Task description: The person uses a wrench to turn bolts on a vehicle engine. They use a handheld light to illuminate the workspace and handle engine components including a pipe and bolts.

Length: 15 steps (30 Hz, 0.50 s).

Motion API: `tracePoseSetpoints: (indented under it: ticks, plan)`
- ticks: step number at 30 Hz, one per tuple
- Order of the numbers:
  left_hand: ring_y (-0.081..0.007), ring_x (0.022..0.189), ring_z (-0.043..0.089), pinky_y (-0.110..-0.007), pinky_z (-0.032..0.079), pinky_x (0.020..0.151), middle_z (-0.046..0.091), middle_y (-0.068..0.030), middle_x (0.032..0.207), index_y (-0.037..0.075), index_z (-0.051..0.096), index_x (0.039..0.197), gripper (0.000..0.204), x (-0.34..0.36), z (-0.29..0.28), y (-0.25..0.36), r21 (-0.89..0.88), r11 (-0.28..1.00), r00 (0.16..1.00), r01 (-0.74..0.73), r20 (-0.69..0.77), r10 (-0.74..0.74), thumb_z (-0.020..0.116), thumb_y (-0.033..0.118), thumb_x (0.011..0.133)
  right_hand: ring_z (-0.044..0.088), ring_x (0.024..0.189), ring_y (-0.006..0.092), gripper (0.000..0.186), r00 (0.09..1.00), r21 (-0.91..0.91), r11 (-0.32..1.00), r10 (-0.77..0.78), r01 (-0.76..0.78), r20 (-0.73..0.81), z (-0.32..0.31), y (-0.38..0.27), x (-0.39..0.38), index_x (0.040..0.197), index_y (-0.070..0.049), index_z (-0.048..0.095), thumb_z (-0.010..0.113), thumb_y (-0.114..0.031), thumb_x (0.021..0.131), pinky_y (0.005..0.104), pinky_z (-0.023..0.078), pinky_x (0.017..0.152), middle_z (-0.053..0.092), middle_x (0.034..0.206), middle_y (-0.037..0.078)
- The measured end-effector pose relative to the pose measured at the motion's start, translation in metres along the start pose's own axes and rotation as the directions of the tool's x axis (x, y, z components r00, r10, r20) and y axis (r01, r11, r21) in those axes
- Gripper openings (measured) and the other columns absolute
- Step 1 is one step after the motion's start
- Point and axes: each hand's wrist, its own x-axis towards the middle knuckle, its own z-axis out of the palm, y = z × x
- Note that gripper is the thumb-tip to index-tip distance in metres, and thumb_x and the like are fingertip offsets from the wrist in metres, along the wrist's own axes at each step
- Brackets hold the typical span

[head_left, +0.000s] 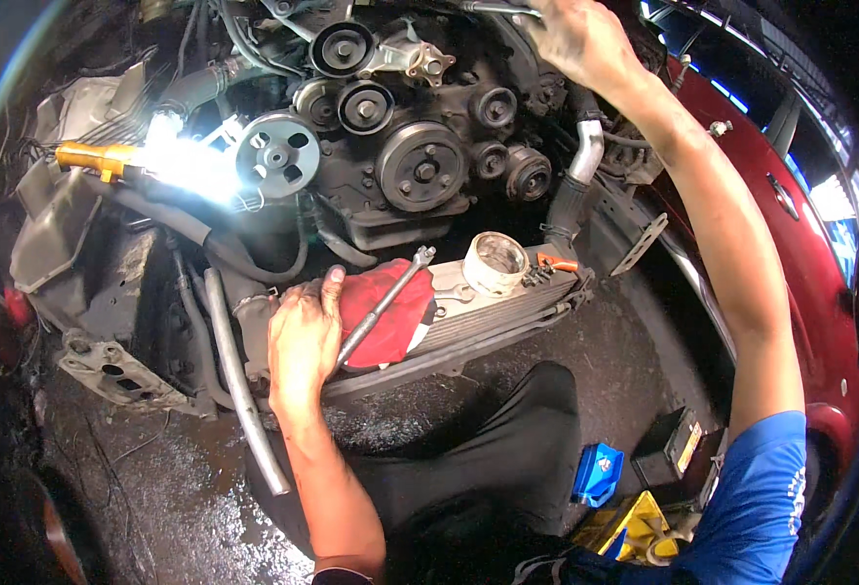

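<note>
My left hand rests on the near left end of the radiator, thumb apart and up, with no tool visible in it. Beside it a red cloth lies on the radiator. Across the cloth slants a long-handled ratchet, its lower end close by my left wrist. My right hand is raised at the top, over the engine's right side. Its fingers are closed around the end of a shiny metal bar-shaped tool, cut off by the upper edge. The fingertips there are slightly blurred.
Engine pulleys fill the middle. A lit yellow work lamp hangs left. A white round container, a spanner and small bolts lie on the radiator. A metal pipe leans left. A red car stands right.
</note>
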Motion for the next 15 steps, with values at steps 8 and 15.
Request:
tracePoseSetpoints:
  ticks: [8, 15]
  plan:
    - [-0.0427, 0.093, 0.058, -0.05, 0.043, 0.086, 0.063, -0.0253, 0.091, -0.002, 0.065, 0.093, 0.05, 0.0, 0.009, -0.014, -0.054, 0.996, 0.994, -0.076, -0.083, 0.071, 0.039, 0.04, 0.1, 0.065, 0.07, 0.0346, 0.023, 0.996, -0.132, 0.99, 0.054, -0.044, 0.074, 0.001, -0.005, 0.003, 0.089, -0.003, 0.063, 0.053, -0.024, 0.088, 0.0438, 0.053, 0.062, 0.065, 0.074, 0.015]
    - [-0.0446, 0.1, 0.056, -0.051, 0.04, 0.095, 0.061, -0.0298, 0.1, -0.007, 0.062, 0.099, 0.06, 0.0, 0.008, -0.011, -0.119, 0.993, 1.0, -0.02, -0.008, 0.019, 0.035, 0.047, 0.099, 0.061, 0.067, 0.0315, 0.013, 0.978, 0.717, 0.695, 0.183, -0.057, -0.099, 0.034, 0.01, 0.008, 0.081, -0.001, 0.06, 0.051, -0.009, 0.083, 0.0409, 0.051, 0.058, 0.06, 0.069, 0.012]
